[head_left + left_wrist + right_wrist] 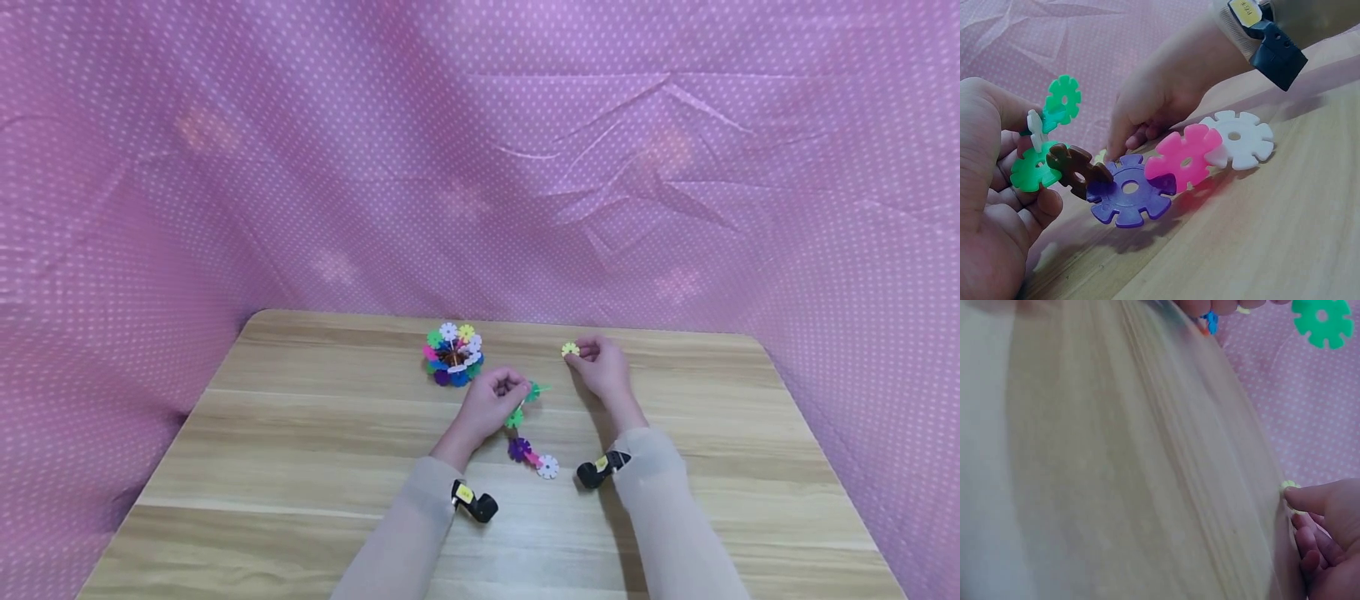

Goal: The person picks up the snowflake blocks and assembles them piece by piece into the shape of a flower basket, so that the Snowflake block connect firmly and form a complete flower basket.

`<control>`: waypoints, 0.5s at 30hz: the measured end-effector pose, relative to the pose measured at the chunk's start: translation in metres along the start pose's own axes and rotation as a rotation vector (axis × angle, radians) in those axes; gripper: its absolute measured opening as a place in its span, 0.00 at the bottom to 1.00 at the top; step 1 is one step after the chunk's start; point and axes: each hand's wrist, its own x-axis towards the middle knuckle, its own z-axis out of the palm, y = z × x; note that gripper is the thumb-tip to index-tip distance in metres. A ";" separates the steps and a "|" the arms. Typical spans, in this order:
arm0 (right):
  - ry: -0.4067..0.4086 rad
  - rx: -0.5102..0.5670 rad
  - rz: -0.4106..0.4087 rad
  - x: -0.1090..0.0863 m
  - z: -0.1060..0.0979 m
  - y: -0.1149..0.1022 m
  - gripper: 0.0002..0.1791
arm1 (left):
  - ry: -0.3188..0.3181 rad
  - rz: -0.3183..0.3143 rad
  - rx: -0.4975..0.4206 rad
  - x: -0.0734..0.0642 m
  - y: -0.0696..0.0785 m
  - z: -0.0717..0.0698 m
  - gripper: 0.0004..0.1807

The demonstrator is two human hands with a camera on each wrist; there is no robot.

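Note:
In the head view my left hand [487,406] pinches one end of a chain of interlocking plastic snowflake discs. The left wrist view shows its links: green discs [1062,100] with a white one [1035,130] between them, then a brown disc [1077,170], a purple disc [1130,190], a pink disc [1184,156] and a white end disc [1244,140]. The chain slopes down over the tabletop. My right hand [606,372] is to the right and farther back, pinching a yellow snowflake disc [570,350] between thumb and fingers, low over the table.
Behind my left hand stands a round, multicoloured assembly of snowflake discs [441,377]. The wooden table [300,450] ends at a pink dotted curtain [480,208] at the back and sides. Black wrist cameras [480,507] sit on both sleeves.

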 end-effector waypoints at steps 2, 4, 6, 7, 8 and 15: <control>-0.002 0.020 0.002 -0.002 0.001 0.001 0.17 | -0.001 0.002 0.003 0.000 0.000 0.000 0.06; -0.003 0.039 -0.001 -0.004 0.001 0.001 0.16 | -0.002 0.006 0.007 0.000 0.001 0.000 0.06; -0.007 0.058 -0.008 -0.007 0.000 0.002 0.16 | -0.004 0.008 0.012 -0.001 0.002 -0.001 0.06; -0.011 0.067 -0.012 -0.008 -0.001 0.002 0.16 | -0.004 0.007 0.014 -0.001 0.002 -0.001 0.06; -0.016 0.077 -0.011 -0.009 -0.002 0.003 0.16 | -0.005 0.007 0.016 -0.001 0.002 -0.001 0.06; -0.056 0.262 0.067 -0.029 -0.007 -0.001 0.18 | -0.005 0.005 0.021 0.000 0.000 -0.001 0.07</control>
